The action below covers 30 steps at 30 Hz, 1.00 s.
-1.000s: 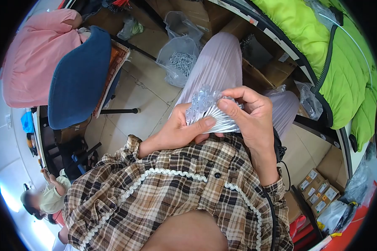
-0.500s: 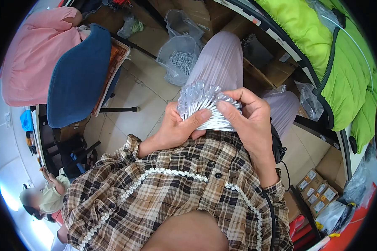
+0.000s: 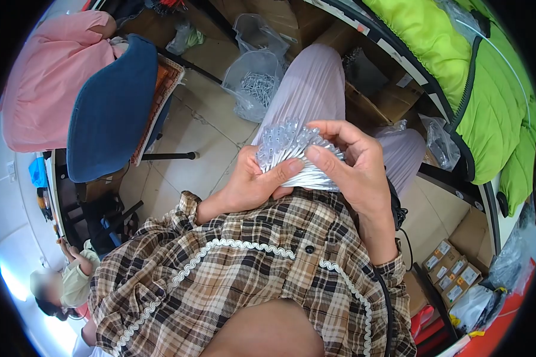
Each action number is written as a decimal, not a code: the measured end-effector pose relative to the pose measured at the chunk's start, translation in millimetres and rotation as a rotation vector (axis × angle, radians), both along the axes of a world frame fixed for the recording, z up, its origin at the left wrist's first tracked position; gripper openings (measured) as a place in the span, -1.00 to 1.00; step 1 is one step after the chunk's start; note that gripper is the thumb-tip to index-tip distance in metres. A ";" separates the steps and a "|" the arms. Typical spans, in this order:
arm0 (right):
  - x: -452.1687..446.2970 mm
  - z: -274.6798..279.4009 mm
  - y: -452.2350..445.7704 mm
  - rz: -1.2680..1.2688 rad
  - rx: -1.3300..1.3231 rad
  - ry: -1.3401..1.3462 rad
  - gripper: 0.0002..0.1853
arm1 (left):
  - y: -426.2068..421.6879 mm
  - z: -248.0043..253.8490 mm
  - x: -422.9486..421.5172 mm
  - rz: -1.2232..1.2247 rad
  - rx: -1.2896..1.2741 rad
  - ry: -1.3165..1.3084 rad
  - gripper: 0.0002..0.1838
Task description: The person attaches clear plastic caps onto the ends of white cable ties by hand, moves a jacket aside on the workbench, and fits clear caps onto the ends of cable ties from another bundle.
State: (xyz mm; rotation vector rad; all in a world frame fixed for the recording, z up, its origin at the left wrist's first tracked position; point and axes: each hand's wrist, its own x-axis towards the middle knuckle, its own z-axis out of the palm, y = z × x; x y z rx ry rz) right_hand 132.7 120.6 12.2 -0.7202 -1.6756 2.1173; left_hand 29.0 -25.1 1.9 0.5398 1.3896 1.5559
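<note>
A fanned bundle of thin white sticks with clear tips [image 3: 298, 156] is held over my lap, just above the plaid shirt [image 3: 262, 262]. My left hand [image 3: 250, 181] is closed round the bundle's left side, its thumb lying across the white sticks. On the other side my right hand [image 3: 354, 163] grips the bundle between thumb and fingers, near the clear tips. The hidden undersides of the sticks cannot be made out. Beyond them, a clear plastic bag [image 3: 253, 86] on the floor holds many similar small pieces.
A blue chair [image 3: 110, 110] with a person in pink [image 3: 53, 89] stands at the left. Another person [image 3: 68, 282] is at the lower left. A green jacket [image 3: 488, 101] lies at the upper right; small labelled boxes [image 3: 451, 272] are at the lower right.
The fan of sticks has spread wider than in the oldest frame, and its clear tips have shifted slightly. Both hands keep hold of it. The person at the lower left has moved their head slightly.
</note>
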 end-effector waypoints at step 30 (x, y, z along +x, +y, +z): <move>7.2 -11.8 7.7 0.104 0.028 0.040 -0.84 | -1.7 -1.1 0.6 -0.093 0.012 -0.007 -0.83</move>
